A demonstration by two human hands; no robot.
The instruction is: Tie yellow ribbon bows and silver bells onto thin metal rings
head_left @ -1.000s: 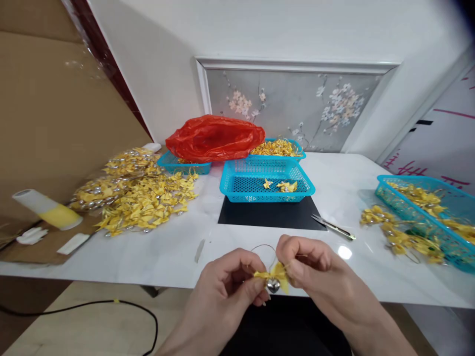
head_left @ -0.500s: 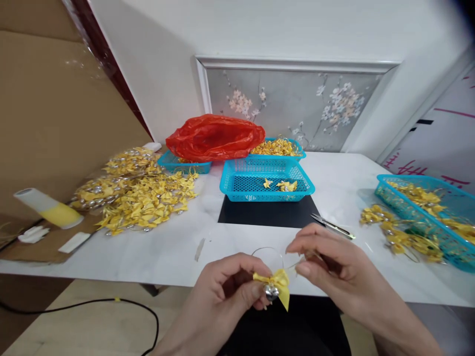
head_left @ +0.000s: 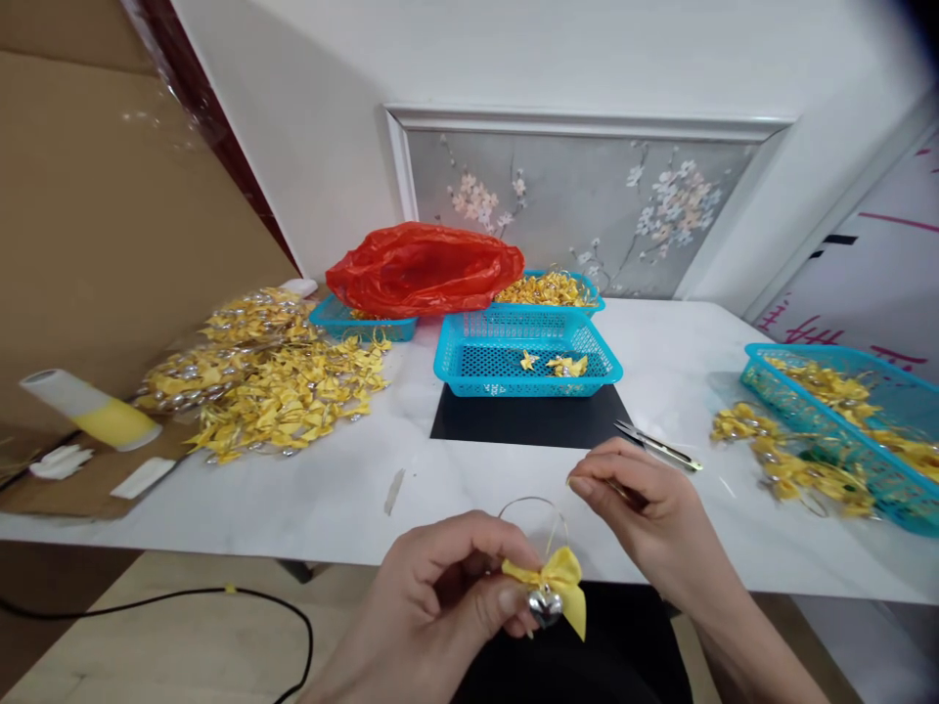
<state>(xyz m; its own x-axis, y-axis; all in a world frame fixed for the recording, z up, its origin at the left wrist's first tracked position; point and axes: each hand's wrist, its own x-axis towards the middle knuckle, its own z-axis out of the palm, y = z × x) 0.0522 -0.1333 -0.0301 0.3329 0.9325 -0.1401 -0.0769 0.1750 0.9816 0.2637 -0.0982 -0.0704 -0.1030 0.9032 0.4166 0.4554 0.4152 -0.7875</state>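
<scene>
Near the table's front edge, my left hand (head_left: 459, 596) pinches a yellow ribbon bow (head_left: 563, 579) by one loop. A shiny silver bell (head_left: 544, 607) hangs at the knot of the bow. A thin cord loop (head_left: 531, 500) rises from the bow and stands free above my fingers. My right hand (head_left: 646, 513) is up and to the right of the bow, apart from it, thumb and forefinger pressed together. Whatever lies between those fingertips is too small to make out. Just behind that hand lie small thread snips (head_left: 658, 446).
A blue basket (head_left: 528, 387) with a few bows stands on a black sheet (head_left: 506, 426). Behind are a red plastic bag (head_left: 425, 274) and more baskets. Yellow bows (head_left: 293, 401) are heaped left; another filled basket (head_left: 872, 469) stands right. A glue-like tube (head_left: 92, 411) leans far left.
My right hand has closed its fingertips and moved off the cord. The bow has come slightly down and right in my left hand, its cord now hanging as a free loop.
</scene>
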